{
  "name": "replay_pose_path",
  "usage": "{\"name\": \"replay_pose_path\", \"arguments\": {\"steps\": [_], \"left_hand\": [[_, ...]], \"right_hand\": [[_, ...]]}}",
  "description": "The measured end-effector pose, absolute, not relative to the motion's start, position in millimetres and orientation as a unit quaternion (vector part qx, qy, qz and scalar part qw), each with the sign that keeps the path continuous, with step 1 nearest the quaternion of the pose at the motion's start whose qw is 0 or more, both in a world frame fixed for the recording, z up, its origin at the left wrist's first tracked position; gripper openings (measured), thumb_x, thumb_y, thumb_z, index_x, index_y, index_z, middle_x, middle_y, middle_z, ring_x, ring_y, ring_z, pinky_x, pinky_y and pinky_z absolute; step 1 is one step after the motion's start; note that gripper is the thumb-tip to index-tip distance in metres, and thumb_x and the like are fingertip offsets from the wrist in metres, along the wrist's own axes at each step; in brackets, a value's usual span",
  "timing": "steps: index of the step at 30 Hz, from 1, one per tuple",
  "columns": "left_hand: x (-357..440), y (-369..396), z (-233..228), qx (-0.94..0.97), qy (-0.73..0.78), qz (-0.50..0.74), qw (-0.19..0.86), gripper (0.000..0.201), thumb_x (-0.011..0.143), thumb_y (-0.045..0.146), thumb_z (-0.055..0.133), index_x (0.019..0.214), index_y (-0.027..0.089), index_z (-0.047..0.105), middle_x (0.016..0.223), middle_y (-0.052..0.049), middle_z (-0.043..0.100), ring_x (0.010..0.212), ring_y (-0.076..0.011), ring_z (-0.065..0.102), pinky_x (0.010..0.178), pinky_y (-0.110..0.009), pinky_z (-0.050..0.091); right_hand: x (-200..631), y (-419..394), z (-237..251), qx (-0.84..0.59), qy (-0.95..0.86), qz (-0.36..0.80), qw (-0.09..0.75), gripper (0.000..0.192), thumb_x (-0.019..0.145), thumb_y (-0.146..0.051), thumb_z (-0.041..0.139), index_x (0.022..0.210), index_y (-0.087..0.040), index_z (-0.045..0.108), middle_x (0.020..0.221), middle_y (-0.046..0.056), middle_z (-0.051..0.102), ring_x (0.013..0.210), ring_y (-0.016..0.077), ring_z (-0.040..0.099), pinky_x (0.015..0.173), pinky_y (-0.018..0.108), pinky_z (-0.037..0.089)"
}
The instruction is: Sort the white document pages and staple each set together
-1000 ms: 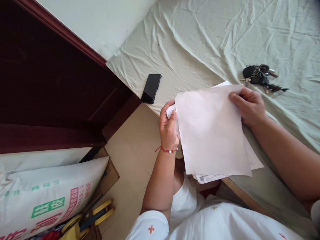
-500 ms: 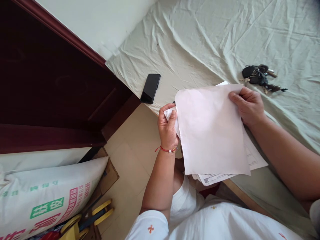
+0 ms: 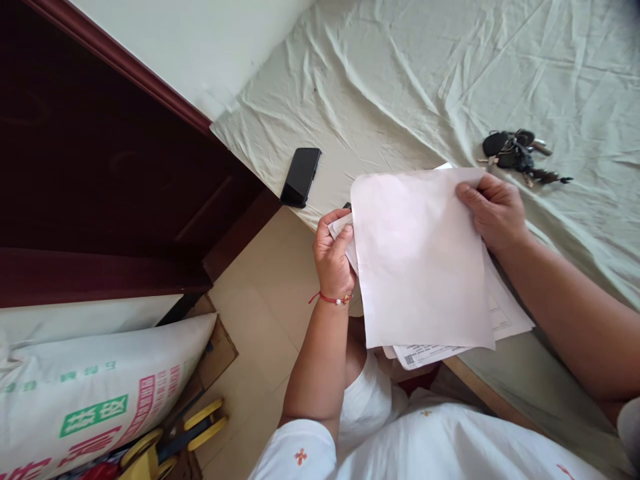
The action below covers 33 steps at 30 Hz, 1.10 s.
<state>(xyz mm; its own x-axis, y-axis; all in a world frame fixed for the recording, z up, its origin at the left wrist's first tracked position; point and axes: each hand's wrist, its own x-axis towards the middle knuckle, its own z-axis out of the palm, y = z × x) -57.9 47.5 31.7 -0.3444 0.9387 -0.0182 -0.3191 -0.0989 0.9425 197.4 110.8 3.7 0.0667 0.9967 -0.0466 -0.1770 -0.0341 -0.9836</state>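
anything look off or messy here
Two small things. The phone lies right by the edge of the cloth, where it might get knocked off. The papers under the top sheet stick out at uneven angles instead of lining up. I see nothing spilled.

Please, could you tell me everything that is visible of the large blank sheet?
The sheet looks like thin, pale pinkish-white paper, roughly rectangular, with a rounded upper-left corner and faint creases. Its visible side is blank. It is held over printed papers, hiding most of them. The right hand grips its upper-right corner. The left hand is beside its left edge; touch there is unclear.
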Motion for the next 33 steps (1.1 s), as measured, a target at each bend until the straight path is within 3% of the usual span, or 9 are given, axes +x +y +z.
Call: {"name": "replay_pose_path", "arguments": {"steps": [8,15,20,26,30,33], "left_hand": [[-61,51,22,0.318,0.507,0.666,0.445,0.038,0.075,0.045,0.094,0.100,0.025,0.074,0.091,0.001,0.075,0.074,-0.0126,0.070,0.069,-0.024,0.056],[-64,58,14,0.293,0.530,0.673,0.424,0.046,0.069,0.048,0.097,0.099,0.023,0.074,0.091,0.000,0.075,0.080,-0.0124,0.069,0.078,-0.026,0.057],[-61,62,15,0.281,0.529,0.667,0.444,0.044,0.069,0.050,0.096,0.094,0.023,0.072,0.087,0.001,0.074,0.075,-0.0121,0.067,0.073,-0.025,0.055],[-53,66,16,0.264,0.531,0.664,0.455,0.033,0.074,0.043,0.090,0.093,0.022,0.073,0.085,0.000,0.075,0.077,-0.0133,0.068,0.074,-0.024,0.053],[-49,67,16,0.256,0.527,0.678,0.444,0.023,0.081,0.042,0.080,0.087,0.021,0.072,0.084,0.001,0.075,0.080,-0.0141,0.069,0.078,-0.025,0.053],[-49,67,16,0.260,0.518,0.686,0.441,0.019,0.084,0.040,0.075,0.085,0.021,0.072,0.084,0.001,0.074,0.080,-0.0139,0.068,0.079,-0.025,0.052]], "right_hand": [[195,110,2,-0.472,-0.420,0.538,0.558,0.034,0.073,-0.046,0.093,0.087,-0.021,0.075,0.075,0.000,0.070,0.064,0.0117,0.059,0.060,0.023,0.050],[202,116,10,-0.476,-0.371,0.480,0.637,0.033,0.063,-0.037,0.096,0.082,-0.021,0.074,0.075,-0.001,0.068,0.059,0.0102,0.054,0.056,0.024,0.046],[213,117,30,-0.505,-0.352,0.554,0.561,0.029,0.062,-0.028,0.095,0.085,-0.021,0.079,0.074,0.002,0.072,0.059,0.0135,0.059,0.054,0.026,0.048],[206,110,39,-0.525,-0.443,0.557,0.466,0.023,0.075,-0.032,0.088,0.076,-0.021,0.068,0.068,0.000,0.066,0.053,0.0126,0.053,0.046,0.025,0.039],[199,110,35,-0.535,-0.534,0.482,0.444,0.034,0.084,-0.038,0.082,0.068,-0.023,0.055,0.061,-0.003,0.048,0.052,0.0104,0.037,0.045,0.026,0.025],[200,113,33,-0.548,-0.613,0.398,0.407,0.041,0.086,-0.043,0.079,0.065,-0.024,0.049,0.058,-0.003,0.040,0.054,0.0114,0.032,0.048,0.028,0.023]]}}
